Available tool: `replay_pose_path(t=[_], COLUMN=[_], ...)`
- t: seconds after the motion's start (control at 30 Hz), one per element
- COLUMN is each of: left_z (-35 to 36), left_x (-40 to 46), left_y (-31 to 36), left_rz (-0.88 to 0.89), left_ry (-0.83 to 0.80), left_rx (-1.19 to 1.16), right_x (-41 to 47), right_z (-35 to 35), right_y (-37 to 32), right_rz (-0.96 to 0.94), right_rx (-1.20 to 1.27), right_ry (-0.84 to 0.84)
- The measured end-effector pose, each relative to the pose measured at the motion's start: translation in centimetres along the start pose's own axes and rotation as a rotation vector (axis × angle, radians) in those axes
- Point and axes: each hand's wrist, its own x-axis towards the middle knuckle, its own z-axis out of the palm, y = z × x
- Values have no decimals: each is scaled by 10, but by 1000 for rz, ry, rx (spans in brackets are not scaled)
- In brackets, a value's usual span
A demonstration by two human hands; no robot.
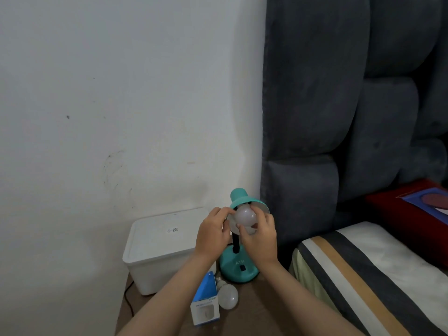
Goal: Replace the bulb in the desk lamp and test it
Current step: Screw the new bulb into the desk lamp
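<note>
1. Small brown table (261, 309) at the bottom middle of the frame, squeezed between a plain white wall (121, 93) filling the left and a dark grey padded headboard (339, 93) on the right.
2. Teal desk lamp (238, 265) stands on the table in the lower centre, shade tipped toward the camera, black switch on its base.
3. Right hand (260, 235) has its fingers (242, 230) curled around the frosted bulb (245, 215) sitting in the mouth of the shade. Can't tell if it's fully seated.
4. Left hand (213, 232) pinches the left rim of the shade with curled fingers.
5. A second bulb (228, 297) lies on its side on the table just in front of the lamp base, touching a blue and white bulb box (204, 301).
6. White lidded plastic bin (157, 253) sits left of the lamp against the wall, with a black cable (128, 299) below it.
7. Lower right: bed with a striped cover (363, 275), red cushion (417, 214) above it.
</note>
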Motion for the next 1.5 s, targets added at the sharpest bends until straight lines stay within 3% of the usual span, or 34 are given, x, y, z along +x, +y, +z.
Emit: replay_pose_path(t=[0.53, 0.7, 0.83, 1.0, 1.3, 1.5], left_z=[-3, -3, -1, -2, 0, 1], left_x=[2, 2, 1, 1, 1, 2], left_y=[2, 5, 5, 4, 2, 1], left_rz=[-21, -1, 4, -3, -16, -22], left_ry=[-3, -5, -1, 3, 4, 3], left_rx=[-18, -6, -10, -11, -7, -8], right_x=[3, 4, 10, 8, -1, 4], right_z=[-2, -4, -4, -3, -4, -6], right_y=[2, 0, -1, -1, 1, -3], right_rz=[-18, 23, 163, 196, -17, 230], right_rx=[-85, -49, 13, -53, -73, -31], right_ry=[-33, -23, -13, -44, -16, -15])
